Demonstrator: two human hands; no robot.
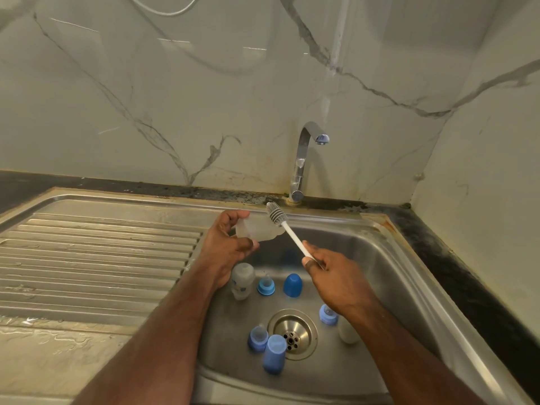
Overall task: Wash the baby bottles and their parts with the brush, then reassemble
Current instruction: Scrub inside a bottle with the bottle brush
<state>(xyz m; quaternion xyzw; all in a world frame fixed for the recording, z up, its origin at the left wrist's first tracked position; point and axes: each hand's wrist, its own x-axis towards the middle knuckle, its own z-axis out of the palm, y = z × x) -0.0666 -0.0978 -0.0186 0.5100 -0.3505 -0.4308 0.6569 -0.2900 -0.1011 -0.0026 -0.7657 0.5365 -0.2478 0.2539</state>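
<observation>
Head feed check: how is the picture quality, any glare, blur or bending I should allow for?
Head view: wide-angle bending curves the counter edge; soft glare streaks on the wall and draining board; the clear bottle in the left hand looks washed out; the brush in the right hand stays fairly sharp.

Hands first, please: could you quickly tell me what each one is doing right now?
Left hand: grips a clear bottle over the sink.
Right hand: holds the brush by its white handle.
</observation>
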